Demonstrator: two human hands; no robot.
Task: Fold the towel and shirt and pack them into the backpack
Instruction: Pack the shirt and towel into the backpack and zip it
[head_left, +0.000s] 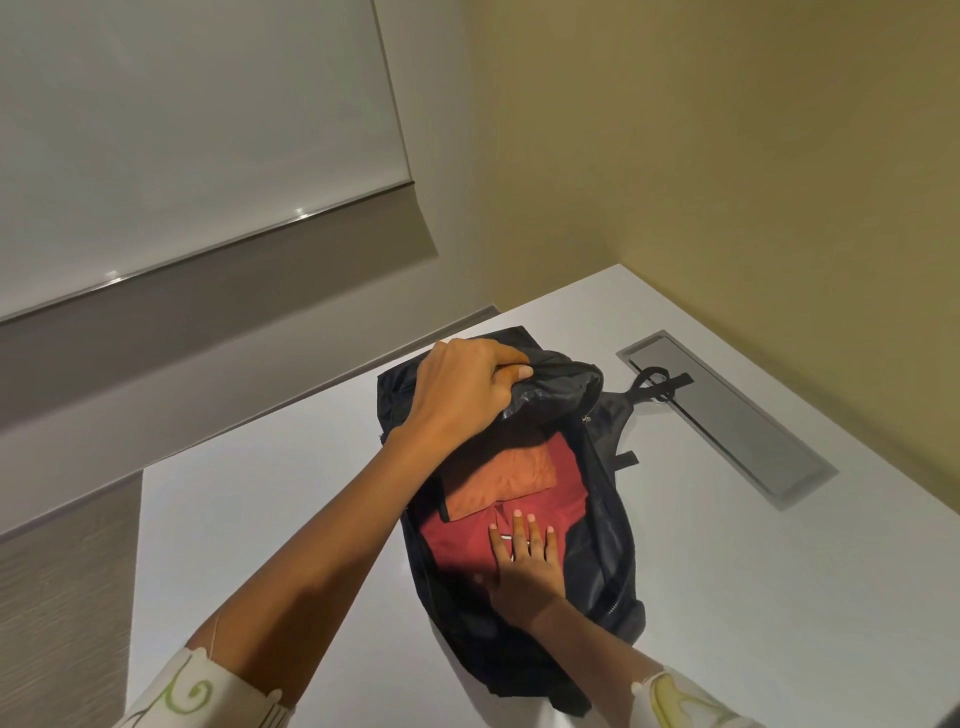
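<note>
A black backpack (602, 545) lies unzipped on the white table (291, 493). Inside it sits a folded red shirt (457, 538), and a folded orange towel (509, 480) lies on top of the shirt at its far end. My left hand (462, 387) grips the backpack's crumpled front flap and holds it lifted at the far end. My right hand (527, 564) rests flat on the red shirt with its fingers straight, pressing down by the collar.
A grey recessed cable hatch (737, 426) is set into the table at the right, with a black backpack strap (657, 382) lying across its near end. A yellow wall stands behind, and a roller blind hangs at the left.
</note>
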